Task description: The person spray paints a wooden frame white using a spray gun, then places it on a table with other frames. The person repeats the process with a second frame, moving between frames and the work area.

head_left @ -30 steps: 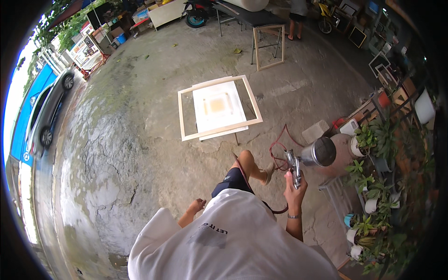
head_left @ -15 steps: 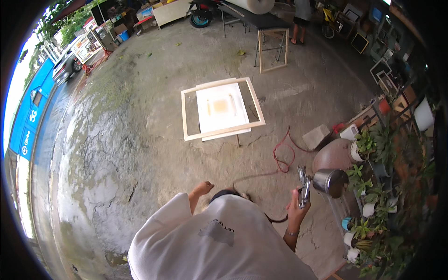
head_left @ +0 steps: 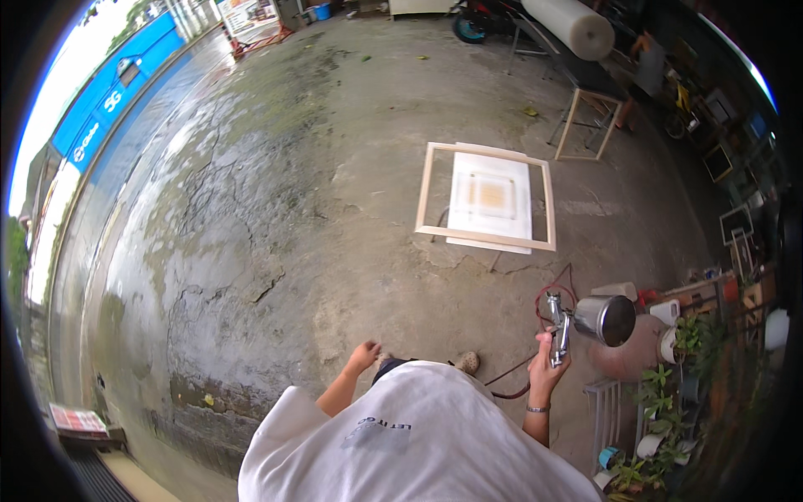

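My right hand (head_left: 545,376) is wrapped round the handle of a silver spray gun (head_left: 562,325). A shiny metal cup (head_left: 604,320) is fixed to the gun's right side. A dark red hose hangs below the hand. On the left, my left hand (head_left: 363,356) hangs beside my white shirt, its fingers loosely curled, with nothing visible in them. Out ahead, well beyond both hands, a bare wooden frame (head_left: 426,188) lies level over a white board (head_left: 464,230). The board bears a tan square patch at its middle. What supports them is mostly hidden.
A red hose (head_left: 539,305) loops over the concrete floor near a rounded reddish tank (head_left: 627,356). Potted plants (head_left: 657,402) line the right side. At the back, a black table (head_left: 577,69) carries a large roll (head_left: 573,29); another wooden frame (head_left: 569,125) leans there, near a person (head_left: 648,67).
My view has swung leftward, so the frame and board appear farther right. The spray gun is still in my right hand, raised slightly in the picture. My left hand still hangs low.
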Available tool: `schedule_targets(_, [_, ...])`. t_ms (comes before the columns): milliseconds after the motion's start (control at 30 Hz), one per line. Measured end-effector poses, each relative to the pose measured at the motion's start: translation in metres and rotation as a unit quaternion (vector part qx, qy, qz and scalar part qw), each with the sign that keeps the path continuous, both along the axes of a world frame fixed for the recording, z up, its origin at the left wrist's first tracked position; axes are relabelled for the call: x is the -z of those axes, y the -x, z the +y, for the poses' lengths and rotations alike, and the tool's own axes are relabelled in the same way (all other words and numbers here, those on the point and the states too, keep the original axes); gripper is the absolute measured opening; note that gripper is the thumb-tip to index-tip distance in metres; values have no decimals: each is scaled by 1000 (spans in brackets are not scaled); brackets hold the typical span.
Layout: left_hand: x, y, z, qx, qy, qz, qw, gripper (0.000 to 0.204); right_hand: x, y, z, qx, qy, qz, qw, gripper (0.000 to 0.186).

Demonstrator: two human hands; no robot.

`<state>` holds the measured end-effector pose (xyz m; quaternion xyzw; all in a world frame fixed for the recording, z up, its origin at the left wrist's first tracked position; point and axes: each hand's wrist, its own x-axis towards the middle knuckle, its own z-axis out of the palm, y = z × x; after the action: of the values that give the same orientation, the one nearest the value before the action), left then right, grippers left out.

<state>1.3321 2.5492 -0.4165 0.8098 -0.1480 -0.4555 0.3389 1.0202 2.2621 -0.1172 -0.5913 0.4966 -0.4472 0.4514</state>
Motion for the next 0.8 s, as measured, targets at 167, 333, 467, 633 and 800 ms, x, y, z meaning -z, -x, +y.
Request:
schedule_targets(167, [38,-9,207,-253,-216,103,937,34,-13,-93,47,-90,27,-17,995,25])
schedule_targets(333, [11,12,283,-314,-161,122,928,36,-9,-160,88,-141,1,-60,988,27])
schedule_targets(467, [-12,22,268,-281,-190,132,931,35,-23,-195,116,-193,-27,-51,980,30])
schedule_targets(633, [-14,0,224,-142,-198,73,967,43,-29,-211,132,-224,-21,-51,973,30])
schedule_targets(800, [-34,-42,136,-32,-121,29,992,59,-48,-219,136,-234,-13,-51,971,31])
